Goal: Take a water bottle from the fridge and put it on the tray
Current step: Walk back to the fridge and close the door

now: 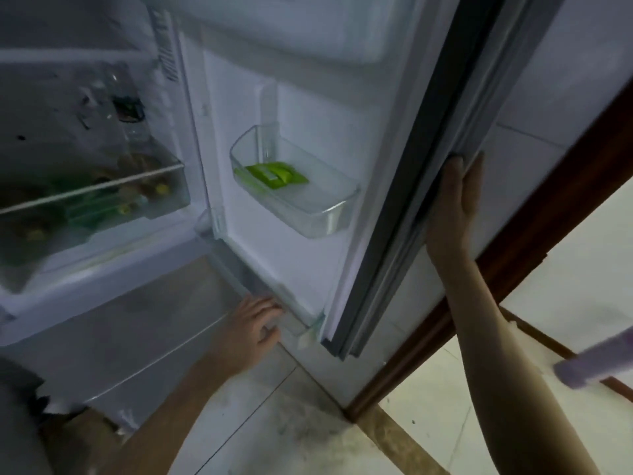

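A clear plastic door bin [298,197] sits at the centre of the frame, holding a bright green packet [270,174] that lies flat on its floor. At left, a glass shelf [92,192] carries blurred dark green and yellow produce [102,204], too smeared to identify. Above it stands a dim, clear container with a dark patch [128,109]. Pale floor tiles [428,416] fill the lower right, crossed diagonally by a dark brown wooden frame [534,241]. A blurred lilac object [596,361] juts in from the right edge.
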A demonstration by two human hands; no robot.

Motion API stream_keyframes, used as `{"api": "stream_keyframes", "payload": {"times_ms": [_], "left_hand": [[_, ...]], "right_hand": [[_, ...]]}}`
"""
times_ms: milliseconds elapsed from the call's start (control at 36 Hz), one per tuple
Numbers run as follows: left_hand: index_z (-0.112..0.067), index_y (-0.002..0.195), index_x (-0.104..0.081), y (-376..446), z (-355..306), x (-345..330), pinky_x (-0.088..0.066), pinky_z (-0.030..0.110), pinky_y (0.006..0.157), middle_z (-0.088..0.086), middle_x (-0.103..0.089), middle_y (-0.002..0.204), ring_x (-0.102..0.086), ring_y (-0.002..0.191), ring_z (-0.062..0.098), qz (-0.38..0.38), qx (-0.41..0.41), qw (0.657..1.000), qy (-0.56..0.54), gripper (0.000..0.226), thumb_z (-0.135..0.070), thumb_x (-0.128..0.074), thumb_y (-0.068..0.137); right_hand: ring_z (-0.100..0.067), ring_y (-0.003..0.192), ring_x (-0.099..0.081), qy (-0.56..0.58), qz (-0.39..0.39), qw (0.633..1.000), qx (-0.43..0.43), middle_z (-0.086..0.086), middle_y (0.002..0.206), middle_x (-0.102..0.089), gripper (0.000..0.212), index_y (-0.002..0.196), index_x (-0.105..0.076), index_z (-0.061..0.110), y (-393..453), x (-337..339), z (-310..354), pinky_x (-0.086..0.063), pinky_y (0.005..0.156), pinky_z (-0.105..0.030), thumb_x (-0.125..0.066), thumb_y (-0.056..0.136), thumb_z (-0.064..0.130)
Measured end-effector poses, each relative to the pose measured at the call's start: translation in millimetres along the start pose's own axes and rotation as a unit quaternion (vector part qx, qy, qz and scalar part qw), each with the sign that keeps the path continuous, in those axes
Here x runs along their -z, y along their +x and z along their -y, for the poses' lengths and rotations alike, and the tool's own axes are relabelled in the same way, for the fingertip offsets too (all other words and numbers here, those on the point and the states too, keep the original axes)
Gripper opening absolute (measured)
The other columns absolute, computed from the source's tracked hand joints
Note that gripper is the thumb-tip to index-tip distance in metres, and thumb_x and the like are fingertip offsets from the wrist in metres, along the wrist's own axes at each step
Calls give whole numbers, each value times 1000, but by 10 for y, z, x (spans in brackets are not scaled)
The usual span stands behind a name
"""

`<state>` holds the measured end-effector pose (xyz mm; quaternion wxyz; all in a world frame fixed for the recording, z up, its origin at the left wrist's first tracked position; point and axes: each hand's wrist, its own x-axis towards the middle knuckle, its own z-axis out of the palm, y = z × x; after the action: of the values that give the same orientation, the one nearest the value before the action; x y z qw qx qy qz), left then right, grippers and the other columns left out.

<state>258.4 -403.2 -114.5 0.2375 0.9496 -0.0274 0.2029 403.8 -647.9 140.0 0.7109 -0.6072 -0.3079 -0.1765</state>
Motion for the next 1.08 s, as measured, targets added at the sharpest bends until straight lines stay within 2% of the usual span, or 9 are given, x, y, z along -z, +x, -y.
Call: {"api": "stream_keyframes", "payload": {"times_ms": [111,222,278,333,444,556,667,833,1083], "left_hand": [[-19,117,-80,-144,121,488,-44,20,103,-12,-71,129,-69,118,14,35,147,986,-70,54,-50,-45,89],[-26,113,-76,-99,423,1151,-49,17,92,-3,-74,121,-72,112,23,-60,220,965,-126,19,-25,-61,101],[-42,102,-68,-48,566,1556,-52,10,81,-4,-73,109,-70,99,18,-145,238,952,-130,26,-16,-63,102],[-34,108,-72,-19,719,2004,-57,15,85,-3,-72,110,-68,92,7,-241,257,924,-149,17,-21,-63,101],[-22,131,-64,-100,1102,2953,-55,13,93,-3,-70,127,-68,108,6,-411,270,861,-130,39,-41,-56,98],[-26,149,-43,-199,1608,3795,-35,32,121,-6,-43,154,-41,144,11,-507,275,805,-141,51,-35,-56,101],[-24,166,-22,-143,2161,4418,-27,34,123,-1,-23,172,-29,154,14,-457,338,769,-291,68,-40,-49,105],[-37,159,-35,-77,2533,4690,-35,65,117,1,-43,164,-40,150,28,-344,359,782,-377,69,-69,-38,97],[-33,147,-50,-178,2803,4894,-49,52,102,-4,-61,144,-53,135,21,-276,336,795,-423,82,-75,-56,77]], "right_hand": [[3,79,-57,25,8,999,29,22,96,-63,32,128,-45,31,-392,-378,235,-53,72,-18,-45,98,22],[-32,107,-56,49,52,997,33,10,122,-57,49,138,-43,31,-806,-848,426,-49,91,-65,-61,94,39],[-23,119,-56,42,66,996,32,11,131,-54,62,146,-38,15,-983,-1140,519,-51,100,-48,-63,92,34],[-2,126,-53,18,91,995,44,13,138,-51,70,149,-30,10,-1127,-1432,573,-49,102,-22,-64,90,24],[-25,145,-36,-54,123,988,80,-18,151,-32,92,153,-21,1,-1345,-2088,700,-33,121,-33,-69,81,31],[-20,156,-16,-83,128,981,121,-19,162,-16,103,160,-11,23,-1561,-2885,828,-16,127,-25,-69,75,28],[-34,156,-14,-103,99,975,171,-25,163,-11,103,159,-14,18,-1732,-3708,812,-16,129,-38,-70,72,21],[-45,153,-15,-195,73,958,195,-26,162,-13,111,159,-11,21,-1783,-4946,648,-27,118,-65,-70,66,27],[-49,152,-16,-325,73,924,189,-31,160,-16,100,157,-22,14,-1558,-6207,309,-19,122,-62,-70,73,40]]}}
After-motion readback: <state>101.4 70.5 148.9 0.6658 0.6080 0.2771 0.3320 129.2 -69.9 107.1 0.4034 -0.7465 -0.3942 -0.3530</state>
